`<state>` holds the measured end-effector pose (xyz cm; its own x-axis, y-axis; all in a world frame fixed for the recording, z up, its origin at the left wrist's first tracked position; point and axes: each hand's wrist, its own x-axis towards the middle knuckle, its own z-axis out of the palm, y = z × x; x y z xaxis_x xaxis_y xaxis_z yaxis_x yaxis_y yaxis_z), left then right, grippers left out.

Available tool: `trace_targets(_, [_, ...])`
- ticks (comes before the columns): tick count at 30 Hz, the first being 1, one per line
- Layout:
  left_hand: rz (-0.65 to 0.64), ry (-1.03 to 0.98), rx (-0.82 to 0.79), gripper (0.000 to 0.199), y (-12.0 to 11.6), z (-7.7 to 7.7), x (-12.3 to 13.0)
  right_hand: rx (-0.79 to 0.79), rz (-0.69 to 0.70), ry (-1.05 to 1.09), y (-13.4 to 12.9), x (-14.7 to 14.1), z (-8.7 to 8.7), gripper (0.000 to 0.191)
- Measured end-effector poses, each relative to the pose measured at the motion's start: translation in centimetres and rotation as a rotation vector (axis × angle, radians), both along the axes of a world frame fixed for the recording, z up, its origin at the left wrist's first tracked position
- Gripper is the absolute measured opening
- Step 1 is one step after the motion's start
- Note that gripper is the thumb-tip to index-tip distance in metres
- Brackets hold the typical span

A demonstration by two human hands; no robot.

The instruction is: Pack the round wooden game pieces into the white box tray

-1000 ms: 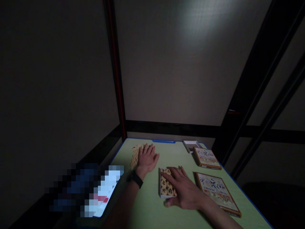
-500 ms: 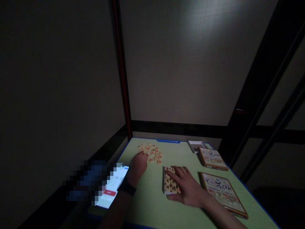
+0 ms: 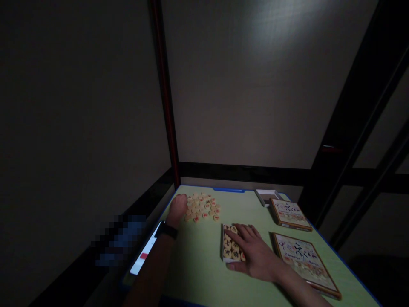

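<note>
Round wooden Chinese chess pieces (image 3: 201, 207) lie loose in a cluster at the table's far left, some with red characters facing up. My left hand (image 3: 178, 208), a dark band on its wrist, is closed at the left edge of that cluster; what its fingers hold, if anything, is hidden. A small white open box (image 3: 227, 259) filled with rows of pieces sits near the table's middle. Over its right side my right hand (image 3: 254, 253) lies with fingers spread, the thumb by the near edge of the box.
Two flat boxes with printed lids, one farther back (image 3: 290, 213) and one nearer (image 3: 303, 260), rest on the right. Behind them is an empty white tray (image 3: 266, 197). A lit phone (image 3: 143, 256) lies at the left edge of the green table (image 3: 198, 273).
My left hand has moved left and away from me, from the near side of the loose pieces to their left edge, showing more of them. My right hand stays on the box.
</note>
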<state>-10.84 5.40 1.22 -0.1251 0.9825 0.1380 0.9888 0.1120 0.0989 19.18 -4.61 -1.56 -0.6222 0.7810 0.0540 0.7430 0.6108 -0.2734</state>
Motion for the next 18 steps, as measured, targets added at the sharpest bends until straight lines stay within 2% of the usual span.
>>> trace_targets(7, [-0.006,-0.076,-0.029,0.022,1.4,-0.6,-0.2,0.005,0.002,0.023,0.0,0.1,-0.1,0.095])
trace_targets(12, [-0.016,-0.163,0.027,0.029,1.3,0.1,0.0,0.029,-0.005,0.048,0.0,0.0,-0.2,0.092])
trace_targets(15, [-0.03,-0.221,0.093,0.035,0.1,0.4,1.4,0.067,-0.02,0.095,0.0,-0.2,-0.3,0.091])
trace_targets(18, [-0.098,-0.307,0.132,0.036,-1.8,-0.4,4.2,0.083,-0.021,0.136,0.0,-0.7,-0.4,0.095])
